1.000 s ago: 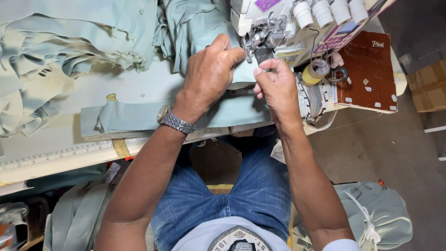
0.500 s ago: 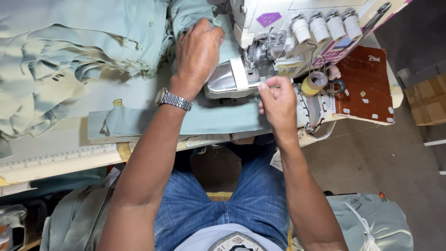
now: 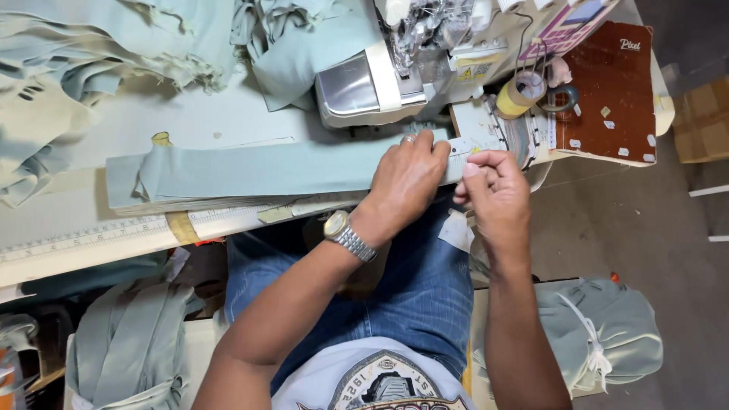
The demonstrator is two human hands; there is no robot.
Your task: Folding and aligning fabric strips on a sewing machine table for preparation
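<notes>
A long folded strip of pale green fabric (image 3: pixel 258 171) lies across the desk (image 3: pixel 190 129), below the sewing machine (image 3: pixel 380 76). The left hand (image 3: pixel 406 182) presses its 3 o'clock end, fingers together and flat. Just beside, at 3 o'clock, the right hand (image 3: pixel 493 190) pinches its fingers together; what they hold cannot be told. A tape roll (image 3: pixel 516 95) sits at 1 o'clock

Under your left hand (image 3: pixel 406 182) you are pressing a matt, soft-woven, pale green cloth strip (image 3: pixel 250 171), lying just in front of the sewing machine (image 3: pixel 395 68). The machine's bed is showing smooth, brushed, glossy metal, and your wristwatch (image 3: pixel 345 235) is gleaming with a polished metal band. Right of the machine, a roll of tape (image 3: pixel 520 95) is looking slick and yellowish, beside a dull, reddish-brown board (image 3: pixel 607 91) with a rough, worn face.
</notes>
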